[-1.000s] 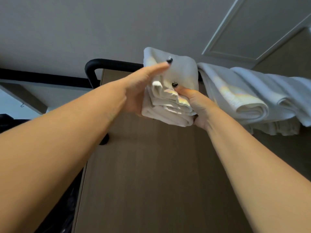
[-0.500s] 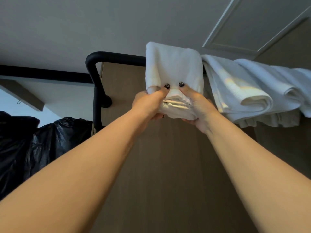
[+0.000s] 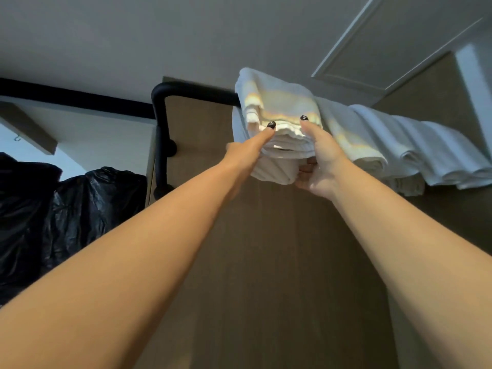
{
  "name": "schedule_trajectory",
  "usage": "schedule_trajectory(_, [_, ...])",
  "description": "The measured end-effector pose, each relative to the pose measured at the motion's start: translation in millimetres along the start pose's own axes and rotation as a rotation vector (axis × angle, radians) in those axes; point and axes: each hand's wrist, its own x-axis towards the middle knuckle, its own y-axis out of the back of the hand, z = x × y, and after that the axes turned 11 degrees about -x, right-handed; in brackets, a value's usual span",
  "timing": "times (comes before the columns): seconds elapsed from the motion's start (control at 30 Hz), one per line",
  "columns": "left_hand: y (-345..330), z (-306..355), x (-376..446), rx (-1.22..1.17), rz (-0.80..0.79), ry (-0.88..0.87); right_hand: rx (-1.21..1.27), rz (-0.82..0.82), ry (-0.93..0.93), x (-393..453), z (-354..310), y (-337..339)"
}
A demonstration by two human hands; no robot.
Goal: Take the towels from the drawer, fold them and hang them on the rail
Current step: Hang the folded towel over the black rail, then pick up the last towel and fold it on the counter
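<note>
While both bare arms reach upward, the folded white terry towel (image 3: 279,123) hangs over the black metal rail (image 3: 191,90), draped across the bar at its left end, close to the bend where the rail turns down. The left hand (image 3: 247,153) holds the towel's lower left side, its thumb laid straight up against the front layers; the other fingers go behind the cloth and cannot be seen. The right hand (image 3: 319,161) grips the towel's lower right side, thumb pressed on the front and curled fingers tucked under the stacked folds. Both thumbs show dark polished nails. Just to the right, touching the held towel, a row of folded white towels (image 3: 399,145) lies draped over the same rail, running toward the right edge. Behind the rail stands a brown wood-grain panel (image 3: 266,262). At the lower left sit crumpled black plastic bags (image 3: 80,206), well apart from the towels. Above everything spreads a grey ceiling (image 3: 159,35).
</note>
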Motion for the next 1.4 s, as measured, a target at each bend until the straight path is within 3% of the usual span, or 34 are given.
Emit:
schedule_trajectory(0.2, [26,-2,-34,0.110,-0.079,0.011,-0.050,0.129,-0.022,-35,7,-7])
schedule_trajectory(0.37, [59,-12,-72,0.400,-0.074,-0.031,-0.435,0.198,0.003,-69,29,-9])
schedule_trajectory(0.5, [87,-29,-106,0.551,-0.120,0.007,-0.834,0.113,0.083,-108,58,-4])
schedule_trajectory(0.77, [135,-88,-197,0.787,-0.243,0.161,-1.254,-0.196,0.195,-182,135,3])
schedule_trajectory(0.93, [152,-129,-253,0.879,-0.304,0.230,-1.266,-0.383,0.227,-234,185,-8])
schedule_trajectory(1.4, [187,-279,-368,0.743,-0.236,0.542,-1.033,-0.848,-0.088,-318,369,-50])
